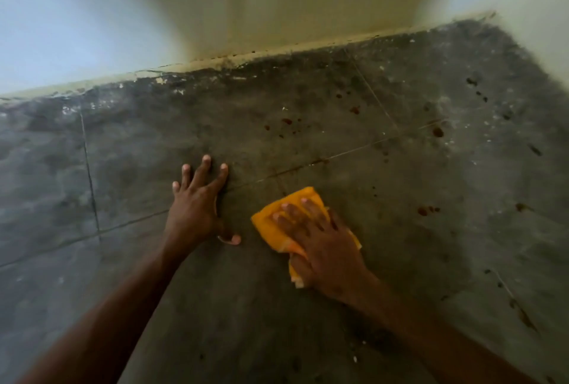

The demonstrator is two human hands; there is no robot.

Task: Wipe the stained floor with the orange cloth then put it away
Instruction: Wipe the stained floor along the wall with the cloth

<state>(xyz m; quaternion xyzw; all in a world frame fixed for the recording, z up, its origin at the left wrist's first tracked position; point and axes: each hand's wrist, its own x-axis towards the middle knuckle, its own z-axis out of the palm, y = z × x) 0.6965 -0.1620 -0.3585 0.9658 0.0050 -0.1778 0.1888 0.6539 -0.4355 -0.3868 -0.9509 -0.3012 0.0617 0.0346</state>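
Observation:
The orange cloth (271, 223) lies folded on the dark grey tiled floor (308, 306) in the middle of the view. My right hand (320, 242) presses flat on top of it, fingers spread, thumb tucked around its near edge. My left hand (197, 208) rests flat on the floor just left of the cloth, fingers apart, holding nothing. Reddish-brown stain spots (288, 121) dot the tiles beyond the cloth, and more of these spots (426, 210) lie to its right.
A pale wall with a dirty skirting edge (277, 52) runs across the back, and a second wall (538, 14) closes the right corner. Dark grime and white flecks (172, 88) line the floor along the wall.

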